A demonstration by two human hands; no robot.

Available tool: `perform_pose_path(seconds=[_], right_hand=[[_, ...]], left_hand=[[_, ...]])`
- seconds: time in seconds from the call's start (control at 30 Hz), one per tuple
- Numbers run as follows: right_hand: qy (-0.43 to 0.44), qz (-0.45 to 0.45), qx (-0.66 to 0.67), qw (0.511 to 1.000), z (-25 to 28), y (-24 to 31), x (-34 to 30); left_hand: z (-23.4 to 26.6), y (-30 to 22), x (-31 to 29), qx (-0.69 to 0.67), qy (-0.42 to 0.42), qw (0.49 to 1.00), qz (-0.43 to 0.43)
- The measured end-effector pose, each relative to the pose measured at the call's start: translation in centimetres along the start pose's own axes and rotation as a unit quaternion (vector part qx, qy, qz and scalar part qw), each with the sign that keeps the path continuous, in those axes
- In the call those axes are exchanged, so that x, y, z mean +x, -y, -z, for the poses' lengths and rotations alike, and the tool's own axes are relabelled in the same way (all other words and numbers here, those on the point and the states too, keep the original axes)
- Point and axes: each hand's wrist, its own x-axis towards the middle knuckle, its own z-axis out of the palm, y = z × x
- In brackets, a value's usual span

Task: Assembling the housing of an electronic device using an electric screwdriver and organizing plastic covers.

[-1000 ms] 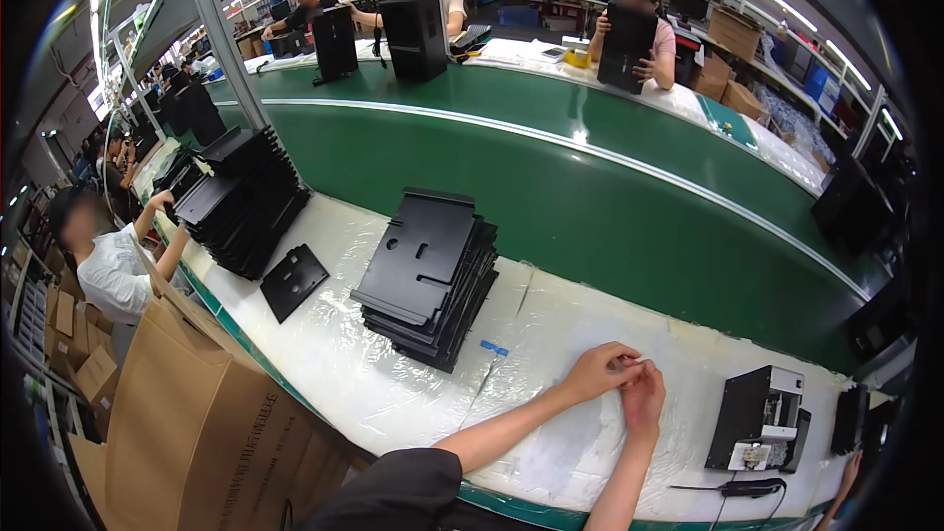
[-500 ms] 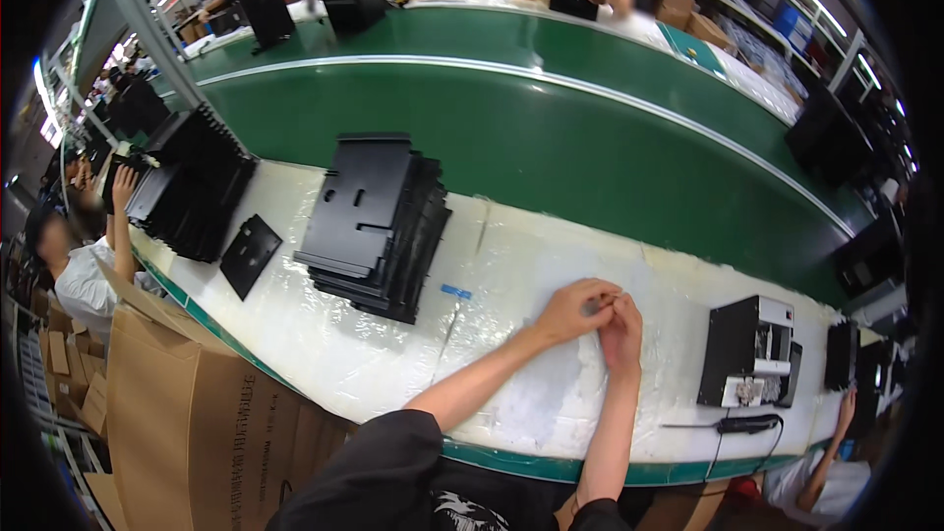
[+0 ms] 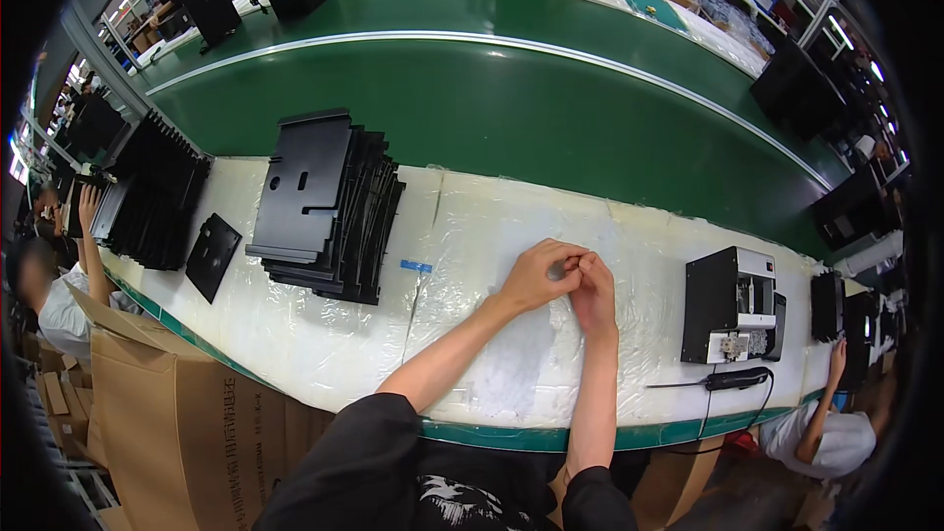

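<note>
Above the plastic-covered worktop (image 3: 472,334), my left hand (image 3: 533,277) and my right hand (image 3: 596,297) meet at the fingertips. Both hands are closed in a pinch, the fingers curled against each other. Whatever they hold, if anything, is too small or hidden to make out. Left of them stands a tall stack of black panels (image 3: 305,187), with slots and a round hole in the top one. Between stack and hands, a piece of blue tape (image 3: 416,265) sticks to the worktop. To the right of my hands is a black-and-white screw feeder (image 3: 716,305).
A corded electric screwdriver (image 3: 737,380) lies before the feeder. Further left are a single black plate (image 3: 212,258) and another panel stack (image 3: 157,202), where a co-worker's hand reaches. A green conveyor belt (image 3: 472,88) runs behind. A cardboard box (image 3: 157,413) stands at lower left.
The whole view has shifted, so the worktop and its things sit further left and higher. My hands stay together at the fingertips, with slightly changed finger positions.
</note>
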Motion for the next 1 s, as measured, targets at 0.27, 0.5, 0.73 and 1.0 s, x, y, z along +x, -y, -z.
perform_pose_path(seconds=[0.27, 0.5, 0.73, 1.0], right_hand=[[0.005, -0.012, 0.010, 1.000, 0.6, -0.2, 0.4], [0.015, -0.029, 0.038, 0.999, 0.5, 0.2, 0.2], [0.011, -0.029, 0.043, 0.999, 0.4, 0.3, 0.0], [0.017, -0.024, 0.037, 0.999, 0.4, 0.3, 0.1]], left_hand=[[0.3, 0.7, 0.1, -0.121, -0.002, 0.985, 0.121], [0.3, 1.6, 0.2, -0.201, 0.004, 0.971, 0.130], [0.3, 1.3, 0.3, -0.225, -0.014, 0.965, 0.133], [0.5, 1.2, 0.4, -0.225, -0.024, 0.965, 0.134]])
